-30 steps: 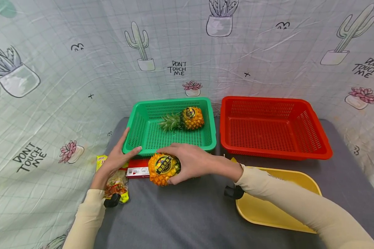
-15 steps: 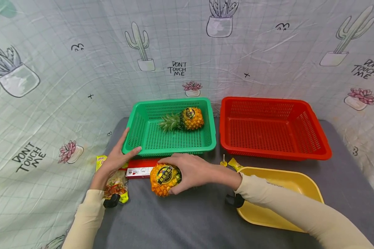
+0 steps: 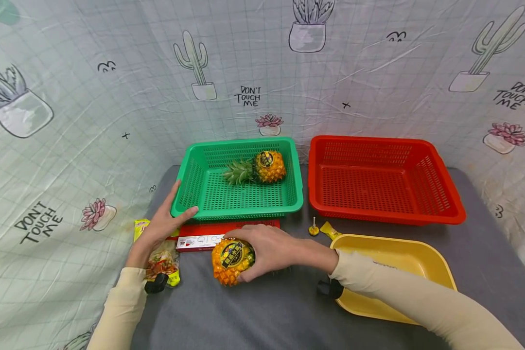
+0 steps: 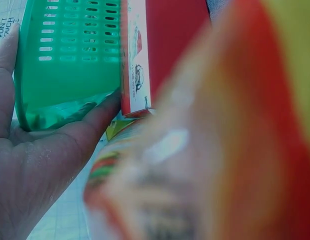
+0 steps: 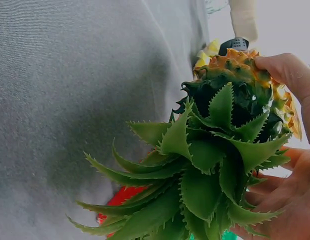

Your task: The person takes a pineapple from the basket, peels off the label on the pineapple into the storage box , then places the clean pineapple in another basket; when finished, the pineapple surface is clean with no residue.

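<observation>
My right hand (image 3: 273, 250) grips a small pineapple (image 3: 232, 260) with a round black and yellow sticker. It is in front of the green basket, over the grey cloth. The right wrist view shows its spiky leaf crown (image 5: 205, 170) towards the camera, the thumb on one side and fingers on the other. My left hand (image 3: 161, 222) rests against the front left corner of the green basket (image 3: 218, 197), thumb and fingers spread along its sides. A second pineapple (image 3: 271, 167) lies inside that basket, its crown pointing left.
A red basket (image 3: 367, 187) stands at the right. In front of it are a yellow tray (image 3: 398, 253), a small yellow packet (image 3: 330, 230) and a tiny yellow object with a pin (image 3: 313, 229). A red and white box (image 3: 197, 241) and food bag (image 3: 164, 265) lie near my left hand.
My right hand has moved the pineapple towards me and slightly downward in the head view, baring more of the red and white box. My left hand stays on the basket corner.
</observation>
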Motion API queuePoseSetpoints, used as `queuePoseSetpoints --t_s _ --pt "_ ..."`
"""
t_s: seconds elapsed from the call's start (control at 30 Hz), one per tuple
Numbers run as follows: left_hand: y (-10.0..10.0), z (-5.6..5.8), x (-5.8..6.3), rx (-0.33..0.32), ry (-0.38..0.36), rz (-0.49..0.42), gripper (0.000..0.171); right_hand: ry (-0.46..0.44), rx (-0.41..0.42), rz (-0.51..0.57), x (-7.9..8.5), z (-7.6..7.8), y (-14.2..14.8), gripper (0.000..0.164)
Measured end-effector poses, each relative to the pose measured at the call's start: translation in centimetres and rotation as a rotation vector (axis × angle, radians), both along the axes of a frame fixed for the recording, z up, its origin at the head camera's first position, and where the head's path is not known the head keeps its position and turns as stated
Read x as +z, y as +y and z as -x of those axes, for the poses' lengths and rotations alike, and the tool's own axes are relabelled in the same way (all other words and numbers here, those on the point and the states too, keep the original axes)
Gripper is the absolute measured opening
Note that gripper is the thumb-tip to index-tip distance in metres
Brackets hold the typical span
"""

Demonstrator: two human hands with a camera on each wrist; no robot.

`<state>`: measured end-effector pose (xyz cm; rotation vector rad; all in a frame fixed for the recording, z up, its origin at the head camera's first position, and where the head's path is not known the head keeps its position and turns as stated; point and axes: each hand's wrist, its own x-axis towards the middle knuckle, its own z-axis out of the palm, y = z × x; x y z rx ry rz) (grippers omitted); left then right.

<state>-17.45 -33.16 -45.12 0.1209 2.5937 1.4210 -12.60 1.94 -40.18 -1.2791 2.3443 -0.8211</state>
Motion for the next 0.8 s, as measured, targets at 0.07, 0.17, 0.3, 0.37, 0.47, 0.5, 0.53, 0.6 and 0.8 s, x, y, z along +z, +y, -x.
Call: queuePoseSetpoints --t_s 0.07,0.17,0.3,0.37,0.47,0.5,0.53,0.6,0.8 --pt "0.0 0.0 0.1 -0.001 0.001 0.001 0.099 -0.01 0.002 0.005 -0.2 -0.1 0.0 0.086" --pt "0.1 -0.1 0.2 -0.004 0.001 0.005 0.1 -0.025 0.015 0.016 -0.7 -0.3 -0.1 0.086" --pt "0.2 -0.1 0.2 -0.001 -0.002 0.002 0.099 -0.031 0.021 0.013 -1.2 -0.5 -0.3 0.088" --pt "0.2 0.0 0.1 -0.003 0.0 0.001 0.1 -0.03 0.018 0.007 -1.4 -0.5 -0.3 0.088" --pt "0.1 0.2 -0.1 -0.002 -0.002 -0.002 0.101 -0.031 0.015 0.008 -1.6 -0.6 -0.3 0.087" --pt "0.1 0.3 -0.2 -0.002 -0.002 0.0 0.102 -0.032 0.014 0.008 -1.7 -0.6 -0.3 0.087" --pt "0.1 0.4 -0.2 -0.003 -0.002 0.0 0.102 -0.033 0.014 0.01 -1.8 -0.6 -0.3 0.087" --pt "0.1 0.4 -0.2 -0.005 -0.003 -0.003 0.102 -0.033 0.013 0.01 -1.9 -0.6 -0.3 0.088" --pt "0.0 0.2 -0.1 -0.003 -0.007 0.0 0.101 -0.016 0.023 0.01 -2.4 -0.7 -0.4 0.088"
